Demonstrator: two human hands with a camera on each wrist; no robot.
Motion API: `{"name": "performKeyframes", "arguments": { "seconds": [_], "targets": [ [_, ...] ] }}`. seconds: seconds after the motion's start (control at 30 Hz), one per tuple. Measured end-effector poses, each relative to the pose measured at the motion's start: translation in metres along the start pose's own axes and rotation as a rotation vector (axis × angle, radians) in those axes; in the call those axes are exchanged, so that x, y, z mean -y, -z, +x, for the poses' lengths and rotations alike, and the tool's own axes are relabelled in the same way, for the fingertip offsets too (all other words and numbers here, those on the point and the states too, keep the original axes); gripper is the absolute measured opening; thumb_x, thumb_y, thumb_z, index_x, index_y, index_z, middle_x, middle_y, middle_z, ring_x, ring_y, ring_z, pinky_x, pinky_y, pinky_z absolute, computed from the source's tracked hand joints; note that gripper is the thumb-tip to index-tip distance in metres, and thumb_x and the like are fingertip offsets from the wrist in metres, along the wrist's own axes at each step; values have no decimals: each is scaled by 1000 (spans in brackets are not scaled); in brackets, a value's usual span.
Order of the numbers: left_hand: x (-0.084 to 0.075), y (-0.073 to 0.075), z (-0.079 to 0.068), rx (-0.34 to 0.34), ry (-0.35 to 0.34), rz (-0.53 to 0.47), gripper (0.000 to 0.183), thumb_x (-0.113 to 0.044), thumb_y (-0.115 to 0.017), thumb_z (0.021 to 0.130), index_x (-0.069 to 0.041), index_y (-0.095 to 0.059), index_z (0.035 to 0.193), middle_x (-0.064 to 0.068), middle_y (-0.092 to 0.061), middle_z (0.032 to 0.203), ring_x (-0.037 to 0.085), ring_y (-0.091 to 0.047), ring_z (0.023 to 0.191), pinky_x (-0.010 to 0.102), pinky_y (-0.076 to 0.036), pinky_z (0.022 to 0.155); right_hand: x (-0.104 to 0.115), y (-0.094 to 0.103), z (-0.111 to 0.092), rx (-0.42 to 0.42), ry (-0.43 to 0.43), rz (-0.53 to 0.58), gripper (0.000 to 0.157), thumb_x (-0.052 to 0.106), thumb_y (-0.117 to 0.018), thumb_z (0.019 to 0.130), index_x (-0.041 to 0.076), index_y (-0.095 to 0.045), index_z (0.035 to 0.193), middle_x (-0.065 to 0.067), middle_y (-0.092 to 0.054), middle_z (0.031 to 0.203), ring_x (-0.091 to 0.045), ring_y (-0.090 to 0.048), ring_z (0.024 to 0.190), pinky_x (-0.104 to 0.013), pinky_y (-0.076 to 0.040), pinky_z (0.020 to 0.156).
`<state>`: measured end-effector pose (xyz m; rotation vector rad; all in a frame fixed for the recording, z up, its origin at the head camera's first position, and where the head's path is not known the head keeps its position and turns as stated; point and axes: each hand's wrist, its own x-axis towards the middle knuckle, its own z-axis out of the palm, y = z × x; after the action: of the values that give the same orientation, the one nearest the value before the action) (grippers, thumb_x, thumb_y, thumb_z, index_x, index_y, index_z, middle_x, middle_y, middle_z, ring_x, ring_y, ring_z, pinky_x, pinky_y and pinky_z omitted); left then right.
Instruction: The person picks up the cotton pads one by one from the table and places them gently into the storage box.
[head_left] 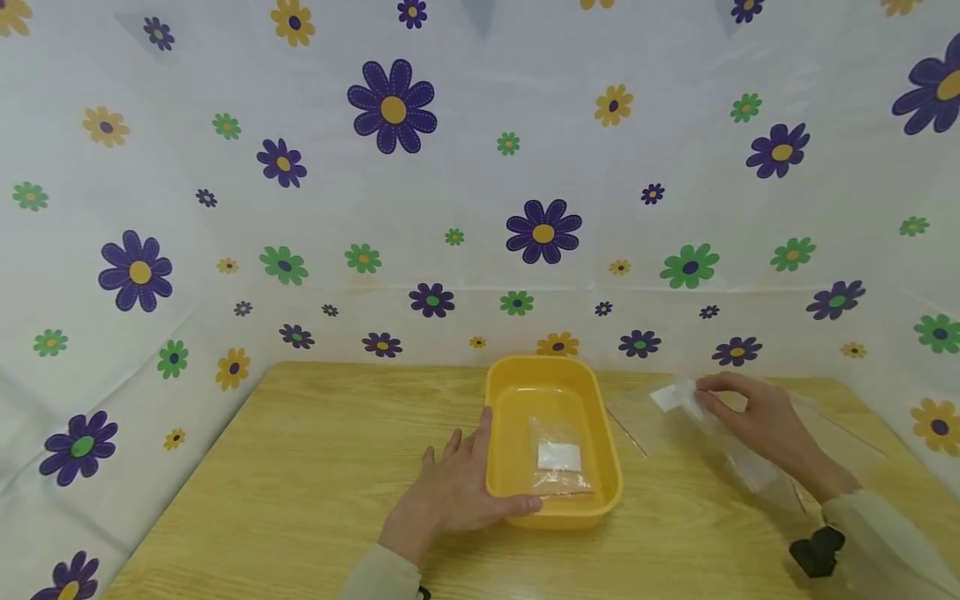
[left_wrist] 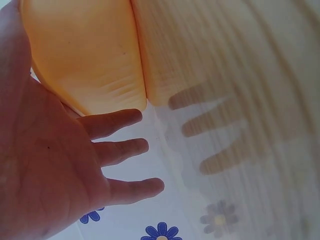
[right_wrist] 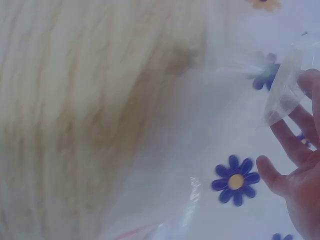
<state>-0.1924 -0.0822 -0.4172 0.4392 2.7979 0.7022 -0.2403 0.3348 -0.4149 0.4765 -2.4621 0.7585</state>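
A yellow plastic tray stands on the wooden table, and inside it lies a clear zip bag with a white label and a red line near its mouth. My left hand rests against the tray's left side, thumb over the near rim; the left wrist view has its other fingers spread and fairly straight beside the orange-looking wall. To the right of the tray, my right hand pinches a clear plastic bag with a white patch between thumb and fingers. The right wrist view catches part of that film at the fingertips.
More clear bags with white labels and red lines lie on the table's right side, under and around the right hand. A white curtain with purple, green and yellow flowers encloses the back and sides. Wooden tabletop extends left of the tray.
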Motion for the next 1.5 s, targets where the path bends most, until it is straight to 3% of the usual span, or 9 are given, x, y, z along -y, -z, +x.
{"name": "performKeyframes", "arguments": {
  "seconds": [0.43, 0.87, 1.0, 1.13, 1.37, 1.5],
  "targets": [
    [1, 0, 3, 3, -4, 3, 129, -86, -59, 78, -17, 5, 166, 11, -29, 169, 44, -27, 155, 76, -20, 118, 36, -2, 17, -23, 162, 64, 24, -6, -78, 83, 9, -76, 102, -9, -79, 98, 21, -57, 98, 2, -42, 86],
    [-1, 1, 2, 4, 1, -10, 130, -86, -61, 77, -16, 3, 166, 13, -30, 168, 45, -28, 154, 76, -19, 118, 68, -11, 27, -9, 270, 102, 30, -10, -81, 76, 8, -76, 99, -5, -80, 98, -9, -72, 97, 1, -43, 93],
    [-1, 1, 2, 5, 4, -3, 131, -87, -60, 77, -16, 4, 166, 13, -30, 169, 44, -28, 154, 76, -20, 119, 76, -16, 30, 10, 265, 73, 27, -5, -82, 78, 11, -76, 100, -2, -80, 99, -20, -74, 96, 1, -42, 94],
    [-1, 0, 2, 11, 9, -3, 131, -87, -61, 77, -16, 4, 166, 13, -30, 168, 43, -28, 155, 76, -20, 119, 86, -21, 31, 51, 228, 63, 25, 0, -81, 82, 15, -76, 101, 2, -79, 102, -22, -73, 98, 1, -41, 93],
    [-1, 0, 2, 24, 17, -5, 132, -88, -60, 76, -17, 5, 166, 13, -32, 168, 44, -27, 155, 76, -20, 118, 100, -37, 34, 77, 294, 117, 25, -3, -80, 81, 14, -76, 99, -1, -79, 104, -23, -74, 98, -6, -48, 94],
    [-2, 1, 3, 25, 22, -1, 132, -89, -59, 76, -17, 5, 166, 13, -32, 168, 44, -27, 155, 76, -20, 118, 106, -45, 36, 105, 297, 125, 24, -2, -81, 82, 14, -76, 100, 0, -79, 105, -22, -74, 101, -19, -56, 93]
  ]
}}
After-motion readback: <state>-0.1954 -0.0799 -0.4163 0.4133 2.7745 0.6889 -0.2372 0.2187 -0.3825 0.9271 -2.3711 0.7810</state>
